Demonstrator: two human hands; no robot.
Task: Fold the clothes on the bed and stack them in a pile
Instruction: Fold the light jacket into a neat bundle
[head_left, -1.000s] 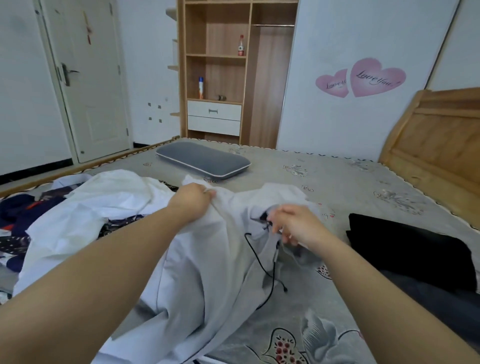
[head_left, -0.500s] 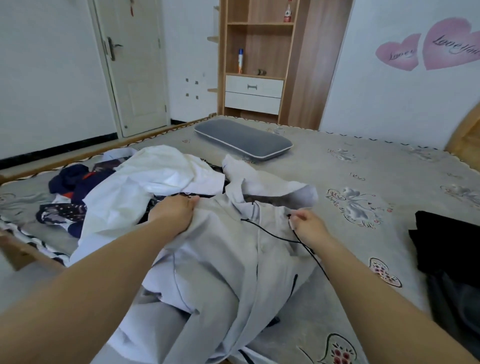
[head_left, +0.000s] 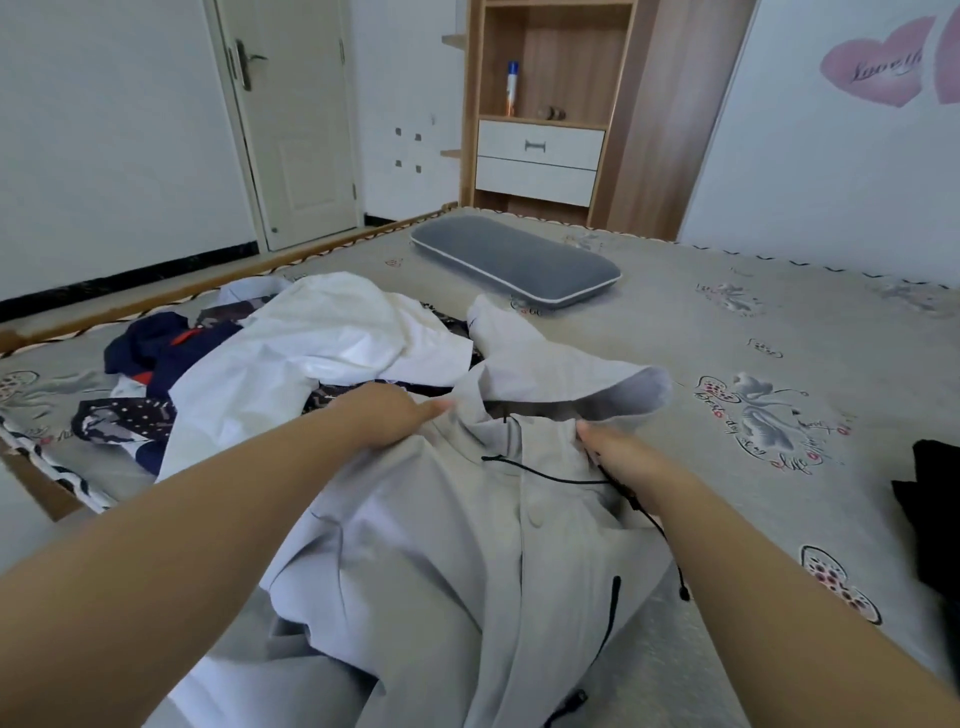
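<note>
A light grey hooded jacket (head_left: 457, 561) with a black drawstring (head_left: 545, 475) lies spread on the bed in front of me, its hood (head_left: 587, 382) pointing away. My left hand (head_left: 389, 415) grips the jacket's fabric at the left of the collar. My right hand (head_left: 615, 449) pinches the fabric at the right of the collar, beside the drawstring. Behind the jacket lies a heap of unfolded clothes: a white garment (head_left: 322, 343), dark blue pieces (head_left: 156, 348) and a dark patterned piece (head_left: 114, 421).
The bed (head_left: 779, 322) has a grey flowered cover. A grey pillow (head_left: 514, 262) lies at its far side. Black folded clothing (head_left: 935, 519) sits at the right edge. A wooden bed rail (head_left: 156, 301) runs along the left. A wardrobe and a door stand behind.
My view has swung further left and down. Both hands have pulled the jacket's collar apart and flatter on the bed; the hood now lies spread out beyond them.
</note>
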